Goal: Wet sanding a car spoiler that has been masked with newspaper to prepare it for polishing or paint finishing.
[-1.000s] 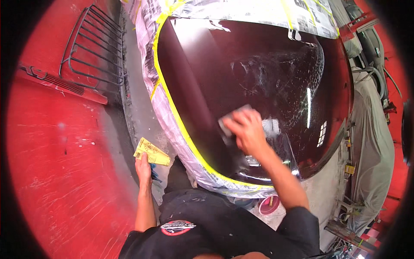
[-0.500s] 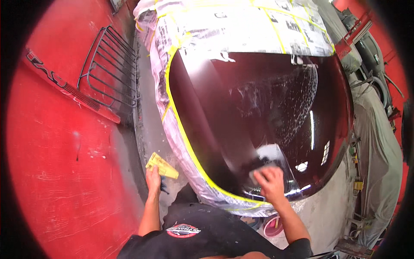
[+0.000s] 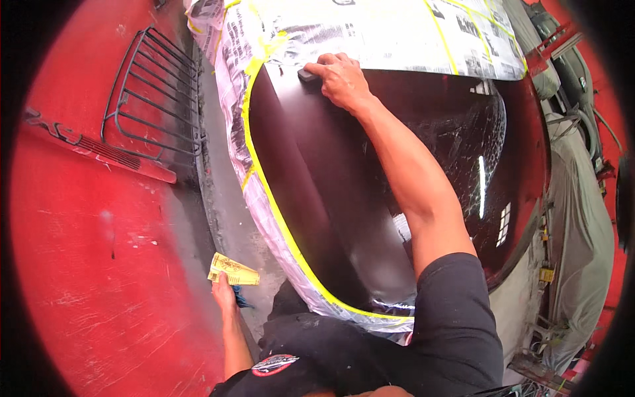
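Note:
A dark maroon car hood [image 3: 297, 159] spreads out before me, part matte and part glossy, with wet whitish streaks on its right side. My right hand [image 3: 344, 81] reaches to its far left corner, fingers closed over a small dark sanding block [image 3: 307, 76] that rests on the surface by the newspaper edge. Low on the left, clear of the car, my left hand [image 3: 224, 291] grips a printed yellow spreader [image 3: 234, 270], wider at one end. Something dark blue [image 3: 241, 298] hangs by that hand; its kind is unclear.
Newspaper masking [image 3: 390, 36] covers the area beyond the hood, and yellow tape [image 3: 274, 202] with plastic film lines its left edge. A black metal rack [image 3: 155, 99] leans on the red wall [image 3: 86, 245]. A grey cover [image 3: 579, 245] drapes something at right.
My right hand has moved with the block from the hood's near edge to its far left corner. My left hand has shifted slightly left and down with the spreader.

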Action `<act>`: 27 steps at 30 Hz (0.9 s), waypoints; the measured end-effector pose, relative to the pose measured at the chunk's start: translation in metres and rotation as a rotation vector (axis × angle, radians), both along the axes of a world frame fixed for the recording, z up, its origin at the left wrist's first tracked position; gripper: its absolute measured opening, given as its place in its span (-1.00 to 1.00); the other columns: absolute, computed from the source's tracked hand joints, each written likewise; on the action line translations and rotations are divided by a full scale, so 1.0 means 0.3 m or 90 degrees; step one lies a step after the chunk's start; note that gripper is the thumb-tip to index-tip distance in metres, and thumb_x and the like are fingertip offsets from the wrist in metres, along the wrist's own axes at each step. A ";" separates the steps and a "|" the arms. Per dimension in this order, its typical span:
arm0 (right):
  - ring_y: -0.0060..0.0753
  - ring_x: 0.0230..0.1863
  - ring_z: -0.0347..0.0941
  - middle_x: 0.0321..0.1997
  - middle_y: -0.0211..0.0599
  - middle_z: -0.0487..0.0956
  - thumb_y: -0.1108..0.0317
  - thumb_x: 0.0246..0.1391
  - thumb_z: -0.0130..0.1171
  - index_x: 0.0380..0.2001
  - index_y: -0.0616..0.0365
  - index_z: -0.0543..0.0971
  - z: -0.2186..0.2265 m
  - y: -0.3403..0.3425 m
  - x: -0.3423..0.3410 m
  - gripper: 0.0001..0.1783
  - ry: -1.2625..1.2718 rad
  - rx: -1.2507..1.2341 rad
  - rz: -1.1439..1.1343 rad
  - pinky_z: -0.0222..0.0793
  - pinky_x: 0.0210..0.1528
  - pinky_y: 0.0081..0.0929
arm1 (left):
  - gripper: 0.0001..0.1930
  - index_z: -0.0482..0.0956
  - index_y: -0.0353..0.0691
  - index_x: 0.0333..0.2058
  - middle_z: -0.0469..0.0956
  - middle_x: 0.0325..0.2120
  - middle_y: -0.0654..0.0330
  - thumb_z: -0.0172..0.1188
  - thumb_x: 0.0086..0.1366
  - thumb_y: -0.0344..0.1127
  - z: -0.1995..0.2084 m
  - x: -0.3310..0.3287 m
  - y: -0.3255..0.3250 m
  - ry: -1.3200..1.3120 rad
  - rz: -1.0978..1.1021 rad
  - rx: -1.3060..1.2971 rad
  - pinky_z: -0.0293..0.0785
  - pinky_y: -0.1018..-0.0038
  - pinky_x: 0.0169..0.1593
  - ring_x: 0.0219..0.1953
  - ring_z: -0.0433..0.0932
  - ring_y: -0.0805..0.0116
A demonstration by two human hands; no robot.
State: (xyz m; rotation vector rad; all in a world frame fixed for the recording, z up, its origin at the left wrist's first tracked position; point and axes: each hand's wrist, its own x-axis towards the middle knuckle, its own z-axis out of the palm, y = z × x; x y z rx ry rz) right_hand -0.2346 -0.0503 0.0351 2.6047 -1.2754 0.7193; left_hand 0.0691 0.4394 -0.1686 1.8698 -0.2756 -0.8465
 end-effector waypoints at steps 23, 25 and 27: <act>0.01 0.13 0.33 0.01 -0.23 0.47 0.47 -0.27 0.20 -0.09 -0.06 0.62 -0.343 1.888 -1.107 -0.48 0.033 0.175 -0.200 0.24 0.19 0.17 | -0.65 0.51 -0.42 0.07 0.63 -0.09 0.14 0.02 0.46 -0.28 0.333 -0.195 -0.235 -0.038 -0.185 -0.152 0.45 0.42 0.02 -0.11 0.59 0.38; 0.00 0.13 0.34 0.00 -0.23 0.48 0.46 -0.27 0.21 -0.10 -0.05 0.62 -0.335 1.901 -1.111 -0.49 0.038 0.171 -0.198 0.23 0.20 0.18 | -0.65 0.51 -0.42 0.06 0.63 -0.10 0.13 0.02 0.46 -0.29 0.363 -0.215 -0.246 -0.008 -0.169 -0.180 0.46 0.42 0.02 -0.11 0.59 0.37; 0.00 0.12 0.34 -0.02 -0.23 0.48 0.45 -0.26 0.21 -0.11 -0.04 0.62 -0.327 1.900 -1.122 -0.51 0.047 0.160 -0.193 0.23 0.20 0.18 | -0.66 0.51 -0.42 0.06 0.63 -0.11 0.13 0.03 0.46 -0.30 0.377 -0.209 -0.245 0.024 -0.149 -0.215 0.46 0.42 0.02 -0.12 0.60 0.37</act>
